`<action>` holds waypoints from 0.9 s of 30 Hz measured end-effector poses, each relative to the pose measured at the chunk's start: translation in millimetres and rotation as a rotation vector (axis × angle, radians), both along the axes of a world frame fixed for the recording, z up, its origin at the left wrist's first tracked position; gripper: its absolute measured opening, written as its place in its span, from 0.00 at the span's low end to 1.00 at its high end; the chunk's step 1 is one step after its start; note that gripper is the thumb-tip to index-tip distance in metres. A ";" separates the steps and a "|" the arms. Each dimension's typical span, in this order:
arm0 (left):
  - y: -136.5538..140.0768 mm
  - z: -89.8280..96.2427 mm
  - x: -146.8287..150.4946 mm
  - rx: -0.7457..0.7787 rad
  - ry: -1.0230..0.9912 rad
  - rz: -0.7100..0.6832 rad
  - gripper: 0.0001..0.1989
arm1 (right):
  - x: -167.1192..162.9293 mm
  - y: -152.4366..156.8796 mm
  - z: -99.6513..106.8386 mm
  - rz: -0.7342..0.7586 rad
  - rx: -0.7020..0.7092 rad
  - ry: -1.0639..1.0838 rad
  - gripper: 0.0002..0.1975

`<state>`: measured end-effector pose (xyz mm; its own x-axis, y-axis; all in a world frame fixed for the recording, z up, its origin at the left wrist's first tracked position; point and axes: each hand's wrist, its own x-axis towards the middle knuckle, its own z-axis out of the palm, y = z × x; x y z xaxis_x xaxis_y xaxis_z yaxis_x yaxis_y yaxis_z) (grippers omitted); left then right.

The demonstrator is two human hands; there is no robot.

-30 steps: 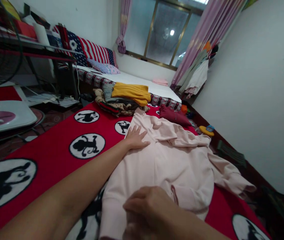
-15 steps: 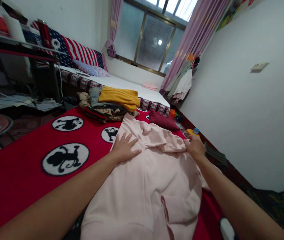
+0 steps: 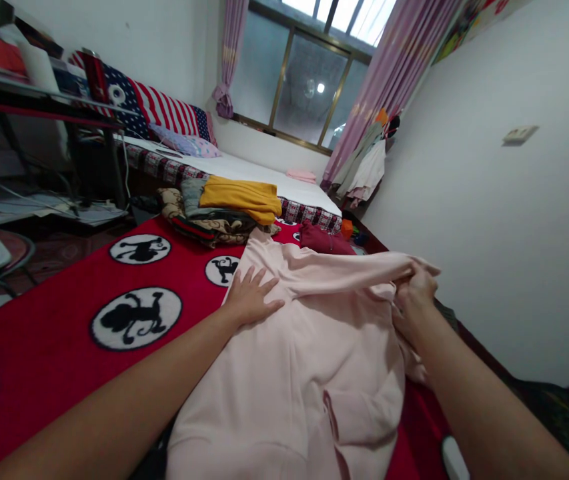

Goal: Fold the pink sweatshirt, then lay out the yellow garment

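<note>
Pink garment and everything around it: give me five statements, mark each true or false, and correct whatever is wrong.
1. The left hand rests with spread fingers on the pink garment. True.
2. Neither hand is gripping cloth. False: the right hand grips a part of the pink garment, which is pulled out toward that hand.
3. A folded yellow cloth lies on top of a pile of folded fabric. True.
4. Plain white bedding lies under the garment. False: it is a red blanket with dark figures in white circles.
5. Purple curtains hang at the window. True.
</note>
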<state>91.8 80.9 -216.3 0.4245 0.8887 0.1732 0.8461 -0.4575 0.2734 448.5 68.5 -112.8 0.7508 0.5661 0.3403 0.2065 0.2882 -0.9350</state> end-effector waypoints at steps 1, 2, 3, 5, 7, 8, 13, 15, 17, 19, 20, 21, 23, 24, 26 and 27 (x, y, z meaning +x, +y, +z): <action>0.0 0.0 0.0 -0.002 -0.007 0.001 0.36 | 1.6 2.6 9.3 0.017 0.079 0.137 0.07; 0.0 -0.3 0.1 -0.003 -0.015 0.002 0.36 | 1.7 4.6 16.3 0.037 0.103 0.243 0.09; 0.0 -0.8 0.2 -0.002 -0.025 0.002 0.36 | 0.1 6.0 21.0 0.061 0.097 0.327 0.10; 0.6 -3.0 0.5 -0.002 -0.058 -0.004 0.35 | -8.3 7.4 25.8 0.108 0.106 0.463 0.12; 3.5 -6.1 0.6 -0.006 -0.144 -0.018 0.34 | -23.3 7.4 30.1 0.142 0.131 0.552 0.13; 6.3 -7.7 0.4 -0.012 -0.245 -0.019 0.33 | -33.3 6.7 33.6 0.175 0.163 0.595 0.14; 32.2 -10.4 -11.7 -0.045 -0.900 0.087 0.20 | -101.0 -10.0 48.7 0.645 0.429 0.676 0.15; 41.9 -7.5 -22.8 -0.141 -1.200 0.168 0.22 | -129.3 -21.2 34.5 0.868 0.436 0.544 0.14; 46.9 -3.3 -34.6 -0.323 -1.573 0.241 0.21 | -151.7 -31.0 5.2 1.063 0.257 0.430 0.10; 47.6 0.6 -43.1 -0.472 -1.792 0.264 0.19 | -166.2 -36.9 -29.8 1.319 -0.027 0.333 0.08; 46.9 1.9 -45.2 -0.508 -1.822 0.255 0.19 | -170.8 -38.4 -45.5 1.454 -0.179 0.277 0.07; 46.0 2.6 -45.8 -0.523 -1.815 0.240 0.19 | -173.8 -39.3 -58.2 1.575 -0.330 0.217 0.08; 44.4 2.1 -43.6 -0.486 -1.704 0.195 0.21 | -176.8 -40.7 -72.8 1.734 -0.566 0.115 0.10; 44.0 1.2 -41.5 -0.444 -1.612 0.169 0.23 | -177.3 -41.7 -74.7 1.771 -0.635 0.082 0.12; 43.9 -1.2 -37.4 -0.362 -1.431 0.127 0.25 | -178.2 -44.9 -71.3 1.788 -0.669 0.054 0.14; 44.2 -2.4 -35.9 -0.334 -1.360 0.111 0.26 | -179.0 -46.9 -67.6 1.790 -0.662 0.051 0.15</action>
<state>55.9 125.1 -218.7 0.0233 0.9864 0.1630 -0.1382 -0.1583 0.9777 269.5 21.6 -180.4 -0.7756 0.5899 -0.2247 0.0872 -0.2524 -0.9637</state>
